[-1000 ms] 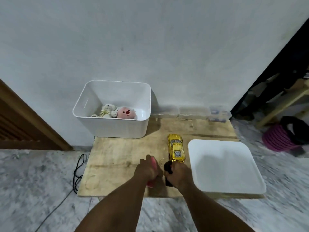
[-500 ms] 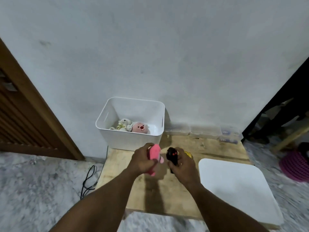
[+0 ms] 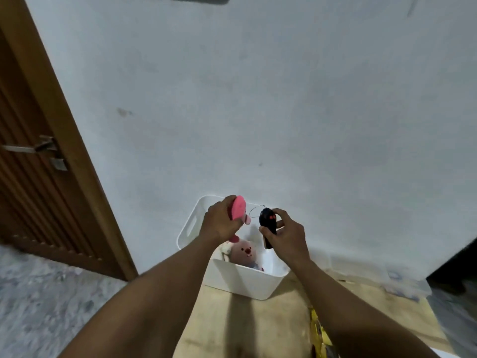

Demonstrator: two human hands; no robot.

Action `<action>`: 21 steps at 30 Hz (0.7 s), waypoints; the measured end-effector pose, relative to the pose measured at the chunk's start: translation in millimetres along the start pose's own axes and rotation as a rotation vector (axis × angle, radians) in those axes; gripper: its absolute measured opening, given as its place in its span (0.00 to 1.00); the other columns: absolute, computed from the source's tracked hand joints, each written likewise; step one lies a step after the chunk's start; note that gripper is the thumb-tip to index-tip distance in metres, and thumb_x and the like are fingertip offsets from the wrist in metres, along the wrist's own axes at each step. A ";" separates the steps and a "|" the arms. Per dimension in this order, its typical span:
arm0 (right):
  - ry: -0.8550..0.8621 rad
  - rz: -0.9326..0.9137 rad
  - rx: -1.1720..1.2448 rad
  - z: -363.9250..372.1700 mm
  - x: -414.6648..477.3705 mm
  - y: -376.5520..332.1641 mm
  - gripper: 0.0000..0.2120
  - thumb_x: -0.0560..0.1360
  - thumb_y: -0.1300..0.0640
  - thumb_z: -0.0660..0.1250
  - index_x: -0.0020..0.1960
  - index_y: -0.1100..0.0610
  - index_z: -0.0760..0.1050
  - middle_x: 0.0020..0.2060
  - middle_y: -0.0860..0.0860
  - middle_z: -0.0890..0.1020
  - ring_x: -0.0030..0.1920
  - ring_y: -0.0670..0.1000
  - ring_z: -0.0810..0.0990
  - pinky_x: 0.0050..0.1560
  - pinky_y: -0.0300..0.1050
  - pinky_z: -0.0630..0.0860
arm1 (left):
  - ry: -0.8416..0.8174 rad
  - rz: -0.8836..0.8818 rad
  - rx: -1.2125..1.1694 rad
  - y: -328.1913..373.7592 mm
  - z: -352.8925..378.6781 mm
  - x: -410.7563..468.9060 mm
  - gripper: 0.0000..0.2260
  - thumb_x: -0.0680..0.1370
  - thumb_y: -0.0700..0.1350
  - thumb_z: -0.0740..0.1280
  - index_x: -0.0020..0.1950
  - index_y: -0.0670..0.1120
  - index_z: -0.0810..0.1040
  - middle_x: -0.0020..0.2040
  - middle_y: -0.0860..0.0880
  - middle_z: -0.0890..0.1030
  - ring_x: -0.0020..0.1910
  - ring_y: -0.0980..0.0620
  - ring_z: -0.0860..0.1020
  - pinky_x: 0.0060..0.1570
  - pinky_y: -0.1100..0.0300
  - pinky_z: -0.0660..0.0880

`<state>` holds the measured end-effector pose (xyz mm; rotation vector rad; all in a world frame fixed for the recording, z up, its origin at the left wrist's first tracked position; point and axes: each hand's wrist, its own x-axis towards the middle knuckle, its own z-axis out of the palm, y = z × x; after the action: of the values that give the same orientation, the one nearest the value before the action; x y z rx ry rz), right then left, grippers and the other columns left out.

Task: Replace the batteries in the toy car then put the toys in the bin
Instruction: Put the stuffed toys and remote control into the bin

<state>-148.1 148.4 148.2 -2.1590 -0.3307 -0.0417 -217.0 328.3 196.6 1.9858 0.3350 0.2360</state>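
Two toys hover over the white bin point(image 3: 191, 223): the left hand point(image 3: 221, 224) curls round a pink toy point(image 3: 238, 208), likely light and soft, the right hand point(image 3: 289, 235) pinches the stiff, probably slick black remote point(image 3: 267, 223) by its sides, and the yellow toy car point(image 3: 318, 330) lies on the wooden table point(image 3: 232, 329) beside the right forearm.

You face a plain pale wall point(image 3: 258, 99). At your left stands a brown slatted door point(image 3: 31, 197) with a metal latch point(image 3: 44, 147), mottled grey floor point(image 3: 51, 293) below, and a worn wooden table point(image 3: 245, 329) ahead.
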 end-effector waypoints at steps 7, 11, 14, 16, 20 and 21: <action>-0.219 0.369 -0.132 71.3 41.1 28.3 0.34 0.65 0.49 0.79 0.67 0.51 0.71 0.60 0.56 0.74 0.56 0.59 0.79 0.55 0.54 0.80 | -0.071 -0.270 0.269 -77.5 -3.0 52.2 0.11 0.69 0.43 0.70 0.50 0.52 0.77 0.47 0.52 0.80 0.34 0.50 0.81 0.26 0.64 0.79; -0.286 0.448 -0.206 95.3 43.4 42.0 0.35 0.65 0.49 0.79 0.68 0.55 0.71 0.64 0.57 0.73 0.59 0.59 0.78 0.55 0.56 0.80 | -0.132 -0.309 0.448 -109.3 6.0 62.5 0.20 0.73 0.50 0.68 0.65 0.53 0.74 0.61 0.46 0.79 0.56 0.45 0.79 0.53 0.59 0.78; -0.293 0.429 -0.244 100.6 43.4 44.1 0.34 0.69 0.47 0.75 0.70 0.56 0.69 0.65 0.58 0.73 0.60 0.59 0.78 0.57 0.51 0.79 | -0.160 -0.346 0.473 -120.0 5.6 67.5 0.26 0.78 0.54 0.63 0.76 0.54 0.64 0.70 0.44 0.73 0.68 0.43 0.73 0.66 0.55 0.69; -0.282 0.385 -0.232 97.3 43.0 40.6 0.32 0.70 0.46 0.73 0.70 0.55 0.70 0.63 0.58 0.76 0.58 0.58 0.80 0.56 0.48 0.78 | -0.165 -0.357 0.489 -120.8 3.0 69.7 0.28 0.77 0.53 0.64 0.77 0.53 0.63 0.71 0.46 0.73 0.68 0.45 0.73 0.66 0.56 0.69; -0.141 0.267 -0.124 64.7 38.6 20.4 0.15 0.72 0.50 0.70 0.58 0.49 0.76 0.39 0.48 0.83 0.47 0.50 0.81 0.47 0.41 0.74 | -0.101 -0.325 0.470 -100.0 9.7 71.0 0.26 0.74 0.49 0.68 0.73 0.51 0.69 0.64 0.44 0.78 0.61 0.44 0.78 0.60 0.54 0.75; -0.083 0.234 -0.090 49.0 34.9 15.4 0.11 0.73 0.51 0.70 0.55 0.48 0.78 0.35 0.45 0.82 0.45 0.48 0.81 0.45 0.40 0.74 | -0.085 -0.298 0.448 -90.6 18.9 70.5 0.25 0.74 0.48 0.68 0.71 0.50 0.71 0.62 0.44 0.79 0.58 0.44 0.79 0.59 0.53 0.76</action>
<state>-115.2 187.6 113.0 -2.2798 -0.1230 0.1688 -156.5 372.4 107.7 2.3391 0.6675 -0.1265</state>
